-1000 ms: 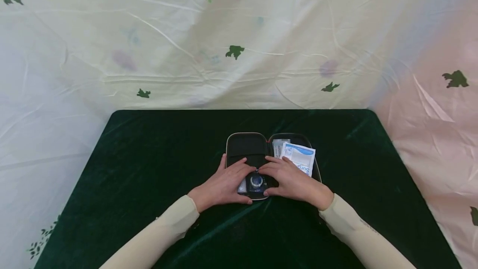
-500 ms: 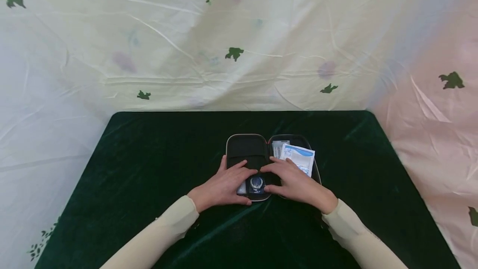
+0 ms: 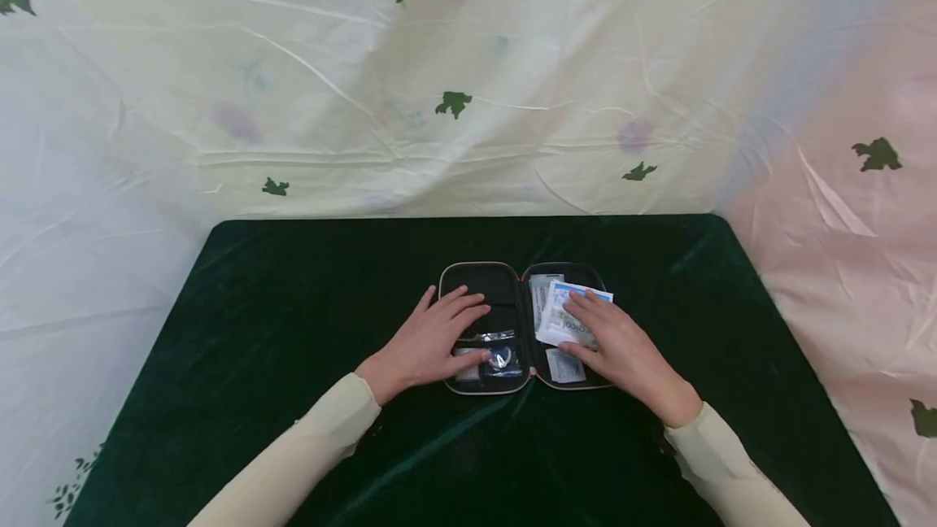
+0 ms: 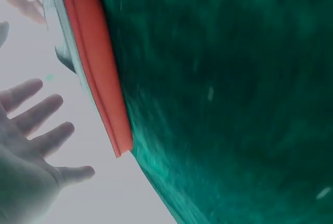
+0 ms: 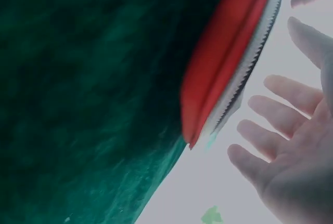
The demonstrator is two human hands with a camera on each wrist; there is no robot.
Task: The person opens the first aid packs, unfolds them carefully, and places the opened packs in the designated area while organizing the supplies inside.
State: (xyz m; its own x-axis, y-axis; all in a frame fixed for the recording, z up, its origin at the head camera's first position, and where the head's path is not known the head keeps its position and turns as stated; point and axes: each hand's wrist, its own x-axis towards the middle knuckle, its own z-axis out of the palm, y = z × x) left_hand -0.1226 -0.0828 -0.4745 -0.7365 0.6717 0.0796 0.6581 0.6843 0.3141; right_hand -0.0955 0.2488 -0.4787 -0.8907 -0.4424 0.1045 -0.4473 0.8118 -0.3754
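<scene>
A zip case [image 3: 479, 279] with a black lining lies unfolded flat on the table; its outside [image 4: 99, 57] is red. My left hand [image 3: 428, 344] is spread over the left half, fingers straight and holding nothing. Under its thumb side sits a shiny clear pouch [image 3: 507, 360] with a ring-shaped thing inside. My right hand [image 3: 629, 348] hovers over the right half with extended fingers, partly covering a white and blue packet [image 3: 554, 322]. In the right wrist view those fingers [image 5: 276, 112] stand apart from the red case wall [image 5: 223, 63].
Dark green velvet covers the table [image 3: 293, 283]. More pale packets [image 3: 565, 366] lie in the right half of the case. A light curtain [image 3: 351, 104] with green leaf shapes hangs behind the table.
Both hands have drawn apart from the ring pouch at the case's middle. The left moved slightly up and left; the right moved rightward over the packets. Their fingers have spread.
</scene>
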